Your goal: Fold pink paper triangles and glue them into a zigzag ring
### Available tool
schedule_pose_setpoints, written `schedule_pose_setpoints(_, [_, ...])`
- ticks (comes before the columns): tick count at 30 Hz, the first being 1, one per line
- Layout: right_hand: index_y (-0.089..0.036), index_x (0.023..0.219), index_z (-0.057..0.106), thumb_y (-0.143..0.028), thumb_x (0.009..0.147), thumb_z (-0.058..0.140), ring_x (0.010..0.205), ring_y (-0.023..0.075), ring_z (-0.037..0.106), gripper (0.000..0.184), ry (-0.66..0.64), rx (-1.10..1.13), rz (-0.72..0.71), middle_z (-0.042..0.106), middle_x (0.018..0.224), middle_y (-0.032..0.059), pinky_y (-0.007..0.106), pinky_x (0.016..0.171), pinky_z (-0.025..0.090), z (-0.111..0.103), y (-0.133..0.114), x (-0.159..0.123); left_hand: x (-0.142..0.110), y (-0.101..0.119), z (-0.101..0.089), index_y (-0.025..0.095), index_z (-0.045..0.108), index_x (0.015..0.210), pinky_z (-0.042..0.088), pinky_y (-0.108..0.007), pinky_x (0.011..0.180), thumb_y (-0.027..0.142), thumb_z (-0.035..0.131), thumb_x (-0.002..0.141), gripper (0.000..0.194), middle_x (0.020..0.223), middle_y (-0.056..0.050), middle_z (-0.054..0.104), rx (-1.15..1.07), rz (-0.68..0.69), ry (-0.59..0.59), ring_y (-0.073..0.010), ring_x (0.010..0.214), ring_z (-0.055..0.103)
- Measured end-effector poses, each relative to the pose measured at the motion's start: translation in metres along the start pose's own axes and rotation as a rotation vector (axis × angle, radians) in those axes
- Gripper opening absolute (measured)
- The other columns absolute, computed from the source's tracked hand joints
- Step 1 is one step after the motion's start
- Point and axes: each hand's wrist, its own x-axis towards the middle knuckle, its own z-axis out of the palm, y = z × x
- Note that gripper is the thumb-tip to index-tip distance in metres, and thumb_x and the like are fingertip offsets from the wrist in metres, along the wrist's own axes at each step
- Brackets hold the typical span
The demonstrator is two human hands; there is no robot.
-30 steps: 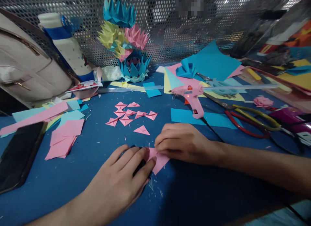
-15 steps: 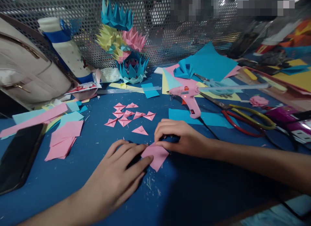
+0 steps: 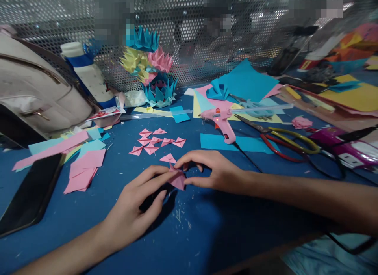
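Both hands meet over a small pink paper piece (image 3: 178, 180) on the blue table (image 3: 206, 227). My left hand (image 3: 141, 200) pinches its left side with fingertips, and a dark object that I cannot make out lies under the palm. My right hand (image 3: 211, 170) grips the piece's right side between thumb and fingers. The paper is lifted and partly folded into a point. Just beyond it lie several folded pink triangles (image 3: 156, 143).
A pink glue gun (image 3: 223, 119), red-handled scissors (image 3: 283, 139) and blue and yellow sheets (image 3: 251, 82) lie at the right. Pink paper squares (image 3: 84, 168), a black phone (image 3: 29, 196) and a white bag (image 3: 35, 93) are left. Paper flowers (image 3: 150, 70) stand against the mesh wall.
The pink square lay flat under both hands; now it is folded smaller and lifted between the fingertips. Both hands have drawn closer together around it.
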Motion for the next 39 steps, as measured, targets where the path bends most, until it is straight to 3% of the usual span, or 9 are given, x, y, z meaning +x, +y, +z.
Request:
schedule_pose_setpoints(2, [-0.018,0.117,0.066,-0.034,0.082,0.077,0.084,0.0136,0.065,0.041,-0.018,-0.006,-0.007,0.073,0.102,0.0052,0.021,0.066,0.047,0.002,-0.002,-0.001,0.0,0.001,0.001,0.023,0.048,0.143,0.051,-0.031,0.101,0.011,0.045,0.099,0.046,0.134,-0.009,0.059,-0.019,0.034,-0.032,-0.0168,0.122,0.058])
schedule_pose_setpoints(7, [-0.017,0.13,0.062,-0.023,0.094,0.057,0.076,0.0112,0.064,0.037,-0.061,0.087,0.055,0.074,0.102,0.0052,0.022,0.071,0.049,0.004,-0.009,-0.003,-0.003,0.003,0.005,0.017,0.033,0.152,0.048,-0.036,0.107,0.011,0.045,0.098,0.055,0.14,-0.012,0.057,0.048,0.139,-0.054,-0.0192,0.129,0.054])
schedule_pose_setpoints(13, [-0.013,0.135,0.052,-0.026,0.098,0.049,0.082,0.0137,0.067,0.04,-0.175,0.465,0.22,0.074,0.096,0.0063,0.026,0.078,0.052,0.002,-0.016,-0.002,-0.004,0.005,0.005,0.024,0.057,0.133,0.046,-0.042,0.106,0.006,0.044,0.097,0.042,0.145,-0.012,0.045,0.18,0.068,0.057,-0.0227,0.132,0.046])
schedule_pose_setpoints(19, [-0.016,0.128,0.055,-0.018,0.094,0.052,0.098,0.0162,0.067,0.034,-0.163,0.331,0.171,0.074,0.104,0.006,0.031,0.09,0.049,0.006,-0.016,-0.003,0.001,0.002,0.007,0.025,0.063,0.125,0.046,-0.045,0.106,0.006,0.044,0.097,0.038,0.142,-0.011,0.046,0.168,0.038,0.031,-0.0246,0.132,0.045])
schedule_pose_setpoints(22, [-0.017,0.125,0.055,-0.019,0.094,0.055,0.097,0.0149,0.067,0.031,-0.138,0.327,0.156,0.072,0.107,0.0061,0.028,0.084,0.05,0.006,-0.012,-0.003,0.002,0.001,0.006,0.022,0.062,0.12,0.047,-0.041,0.104,0.006,0.041,0.098,0.034,0.137,-0.011,0.049,0.101,-0.049,0.058,-0.0217,0.129,0.049])
schedule_pose_setpoints(26, [-0.018,0.119,0.06,-0.024,0.084,0.074,0.087,0.0133,0.064,0.038,-0.226,0.187,0.071,0.072,0.102,0.0042,0.023,0.073,0.048,0.006,-0.007,-0.003,0.003,0.003,0.004,0.02,0.062,0.111,0.048,-0.032,0.099,0.007,0.04,0.099,0.028,0.123,-0.01,0.054,0.041,-0.066,0.084,-0.0173,0.121,0.053])
schedule_pose_setpoints(31, [-0.017,0.108,0.067,-0.021,0.089,0.068,0.084,0.0146,0.06,0.02,-0.202,-0.021,-0.058,0.068,0.089,0.0033,0.024,0.074,0.046,0.009,-0.006,-0.005,-0.001,0.005,0.003,0.02,0.063,0.11,0.049,-0.031,0.089,0.003,0.042,0.095,0.031,0.114,-0.008,0.059,0.153,0.064,0.117,-0.0176,0.107,0.057])
schedule_pose_setpoints(36, [-0.02,0.109,0.067,-0.014,0.08,0.069,0.078,0.0153,0.059,0.029,-0.11,-0.155,0.074,0.068,0.08,-0.0009,0.026,0.071,0.042,0.007,-0.007,-0.004,-0.009,0.009,0.01,0.017,0.064,0.121,0.044,-0.04,0.092,0.01,0.043,0.097,0.033,0.111,-0.007,0.072,0.43,0.349,-0.002,-0.0206,0.097,0.061])
schedule_pose_setpoints(39, [-0.02,0.101,0.068,-0.012,0.076,0.069,0.076,0.0154,0.059,0.027,-0.1,-0.191,0.109,0.068,0.077,-0.0019,0.027,0.07,0.041,0.005,-0.009,-0.004,-0.011,0.01,0.017,0.012,0.064,0.126,0.043,-0.039,0.098,0.014,0.047,0.1,0.031,0.117,-0.006,0.073,0.539,0.414,-0.062,-0.021,0.104,0.063])
